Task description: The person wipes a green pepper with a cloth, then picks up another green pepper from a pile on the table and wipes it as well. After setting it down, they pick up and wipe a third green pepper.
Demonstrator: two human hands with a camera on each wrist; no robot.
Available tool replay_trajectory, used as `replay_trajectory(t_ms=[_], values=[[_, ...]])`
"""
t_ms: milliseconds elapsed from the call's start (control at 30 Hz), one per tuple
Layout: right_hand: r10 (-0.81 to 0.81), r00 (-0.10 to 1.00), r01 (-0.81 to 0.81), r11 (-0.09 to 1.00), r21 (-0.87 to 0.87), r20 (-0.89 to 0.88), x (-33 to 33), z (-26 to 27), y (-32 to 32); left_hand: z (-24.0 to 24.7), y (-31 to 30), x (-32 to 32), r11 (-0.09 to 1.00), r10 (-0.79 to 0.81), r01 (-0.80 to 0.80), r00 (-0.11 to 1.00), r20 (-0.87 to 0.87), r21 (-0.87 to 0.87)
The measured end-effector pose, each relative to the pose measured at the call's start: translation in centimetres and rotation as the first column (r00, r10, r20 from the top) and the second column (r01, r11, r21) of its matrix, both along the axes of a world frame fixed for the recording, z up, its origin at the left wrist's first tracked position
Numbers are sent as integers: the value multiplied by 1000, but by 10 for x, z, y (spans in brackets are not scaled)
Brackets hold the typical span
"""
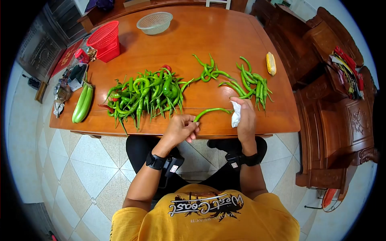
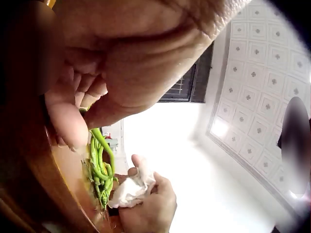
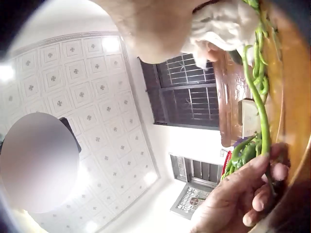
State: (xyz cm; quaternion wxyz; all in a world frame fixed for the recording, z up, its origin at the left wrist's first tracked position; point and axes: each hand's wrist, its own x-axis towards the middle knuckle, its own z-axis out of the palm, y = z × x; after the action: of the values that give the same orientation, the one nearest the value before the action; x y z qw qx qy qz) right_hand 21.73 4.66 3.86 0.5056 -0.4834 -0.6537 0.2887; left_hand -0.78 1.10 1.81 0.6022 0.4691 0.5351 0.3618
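My left hand (image 1: pixel 181 130) pinches one end of a long, curved green chili pepper (image 1: pixel 212 110) near the table's front edge. At the pepper's other end, my right hand (image 1: pixel 247 120) holds a crumpled white tissue (image 1: pixel 236 115) between thumb and fingers. In the right wrist view the pepper (image 3: pixel 262 114) stretches from the left fingers up to the tissue (image 3: pixel 226 25). A big heap of green chili peppers (image 1: pixel 146 92), with a few red ones, lies left of the hands. Beyond the right hand are two smaller groups, one nearer the middle (image 1: pixel 207 72) and another (image 1: pixel 254 82) farther right.
Two long green eggplants (image 1: pixel 83 103) lie at the table's left. Behind them stand red plastic baskets (image 1: pixel 105 40) and a red-lidded jar (image 1: pixel 81 56). A pale woven basket (image 1: pixel 155 23) sits at the far side, an ear of corn (image 1: pixel 271 64) at the right.
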Motion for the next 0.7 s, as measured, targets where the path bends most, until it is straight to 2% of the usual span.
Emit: replay_trajectory(t_ms=[133,167,200,267,367,500,600,633,667,700], values=[[49,992,-63,991,116,119,-20,-6,-4,4,-2,0,999,-11,12,999,52,-32],[101,992,-107,992,73,80,-31,-9,-9,5,-2,1,999,-18,20,999,49,-35],[196,980,-195,981,10,-37,-43,-7,-15,3,-2,1,999,-33,35,998,54,-38],[342,939,-344,924,-169,-45,-59,-4,-27,-3,-3,0,997,-64,67,996,63,-44],[369,893,-411,902,131,258,-61,-16,-16,-5,-6,-1,998,-42,46,996,76,-50],[141,933,-203,966,160,330,-41,-30,-1,2,-8,-7,994,44,-34,993,106,-100],[-38,967,-22,972,233,252,-20,-20,10,2,-9,-11,992,127,-129,986,105,8],[-43,976,-2,978,208,212,-16,-15,10,4,-12,-9,981,160,-169,982,97,92],[-50,984,18,983,183,172,-12,-12,10,8,-14,-6,973,197,-204,978,68,106],[-17,972,-28,981,190,233,-4,-15,12,14,-15,-2,964,234,-237,971,40,121]])
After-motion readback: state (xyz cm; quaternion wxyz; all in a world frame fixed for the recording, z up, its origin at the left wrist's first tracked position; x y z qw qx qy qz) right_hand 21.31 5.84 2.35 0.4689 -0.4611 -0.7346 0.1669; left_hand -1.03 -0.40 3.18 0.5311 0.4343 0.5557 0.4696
